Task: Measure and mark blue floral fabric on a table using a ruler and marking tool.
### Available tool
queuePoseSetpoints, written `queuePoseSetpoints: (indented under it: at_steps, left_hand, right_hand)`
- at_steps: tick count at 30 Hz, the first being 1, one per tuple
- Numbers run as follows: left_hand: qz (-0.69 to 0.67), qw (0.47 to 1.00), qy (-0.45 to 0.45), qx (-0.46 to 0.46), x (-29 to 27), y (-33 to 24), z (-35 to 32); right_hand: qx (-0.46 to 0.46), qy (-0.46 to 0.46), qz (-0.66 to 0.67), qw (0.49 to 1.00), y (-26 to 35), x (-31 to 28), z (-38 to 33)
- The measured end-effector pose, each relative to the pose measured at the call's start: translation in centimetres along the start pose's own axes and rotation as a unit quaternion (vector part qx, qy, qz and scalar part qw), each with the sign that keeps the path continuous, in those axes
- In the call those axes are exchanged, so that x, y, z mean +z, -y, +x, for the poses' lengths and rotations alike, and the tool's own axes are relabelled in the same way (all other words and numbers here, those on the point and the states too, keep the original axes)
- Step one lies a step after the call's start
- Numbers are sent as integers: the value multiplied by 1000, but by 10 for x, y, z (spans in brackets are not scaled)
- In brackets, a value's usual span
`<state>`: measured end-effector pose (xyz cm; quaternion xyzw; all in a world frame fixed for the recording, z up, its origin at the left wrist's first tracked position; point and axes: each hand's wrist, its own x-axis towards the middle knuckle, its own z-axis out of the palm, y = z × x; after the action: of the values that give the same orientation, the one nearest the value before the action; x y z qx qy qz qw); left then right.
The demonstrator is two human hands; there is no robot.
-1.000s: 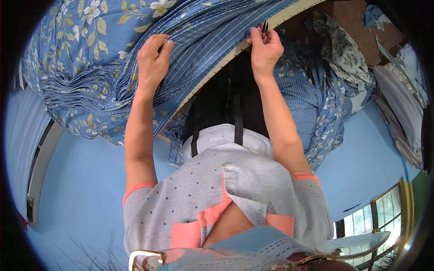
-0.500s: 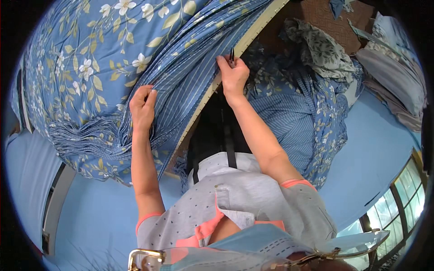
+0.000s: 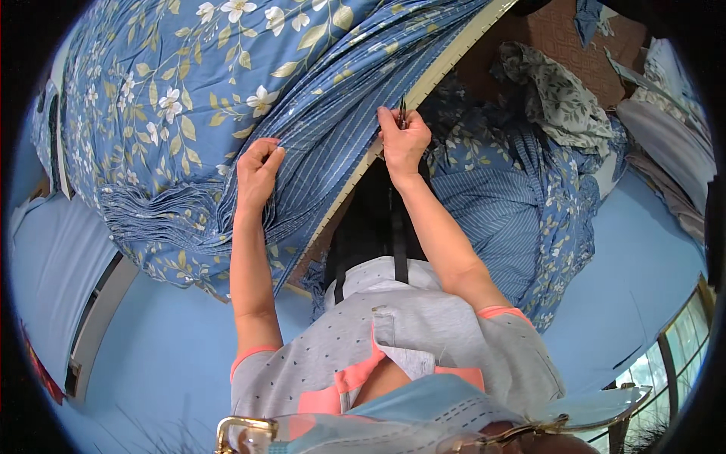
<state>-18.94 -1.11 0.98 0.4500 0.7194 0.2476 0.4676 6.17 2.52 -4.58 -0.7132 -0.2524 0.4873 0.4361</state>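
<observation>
no containers in my view. i am watching the left hand [image 3: 259, 172] bunching the blue striped fabric [image 3: 333, 144], fingers curled shut on a fold. the right hand [image 3: 403, 140] is pinching a small dark tool [image 3: 401, 111] at the table edge [image 3: 355, 189], where the fabric is draping over. loose floral cloth [image 3: 522, 204] is piling right of that edge, well apart from both hands.
</observation>
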Motion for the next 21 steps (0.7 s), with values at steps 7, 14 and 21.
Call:
queuePoseSetpoints:
  at_steps: [7,14,21]
  left_hand:
    - [13,1000,8,-13,-4,3,-2]
    - [141,988,-41,40,18,-32,-24]
    - [414,876,-179,170,48,-27,-40]
  right_hand:
    - [-4,73,85,994,22,5,-8]
    - [6,117,245,962,27,53,3]
    - [-52,143,214,965,16,60,6]
